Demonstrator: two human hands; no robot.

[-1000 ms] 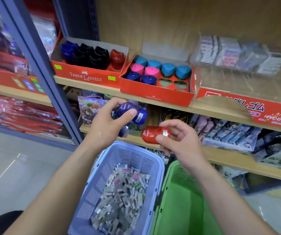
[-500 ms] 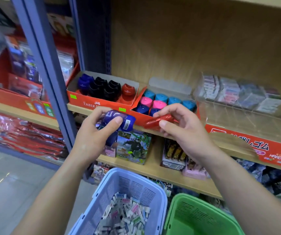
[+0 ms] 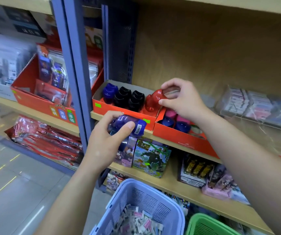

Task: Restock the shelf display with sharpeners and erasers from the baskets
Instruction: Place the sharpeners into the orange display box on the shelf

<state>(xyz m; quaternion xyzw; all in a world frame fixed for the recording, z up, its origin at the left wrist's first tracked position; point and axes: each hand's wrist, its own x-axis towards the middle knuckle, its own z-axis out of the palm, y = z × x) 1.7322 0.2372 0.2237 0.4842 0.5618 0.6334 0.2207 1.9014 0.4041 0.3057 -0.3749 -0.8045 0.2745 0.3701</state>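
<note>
Fingers and thumb of the right hand are curled around a red sharpener, pinching it at the right end of the orange display box on the shelf. It sits directly above a second red sharpener already in the box; whether the two touch cannot be told. Further left in the same box stand four black sharpeners and a blue sharpener. The left hand is lower, in front of the shelf edge, with its fingers wrapped around a cluster of blue sharpeners, thumb pressed across the top one. A neighbouring orange box holds pink and blue sharpeners, partly hidden by the right wrist. Below, a lilac basket holds a heap of small wrapped erasers, with a green basket just beside it.
</note>
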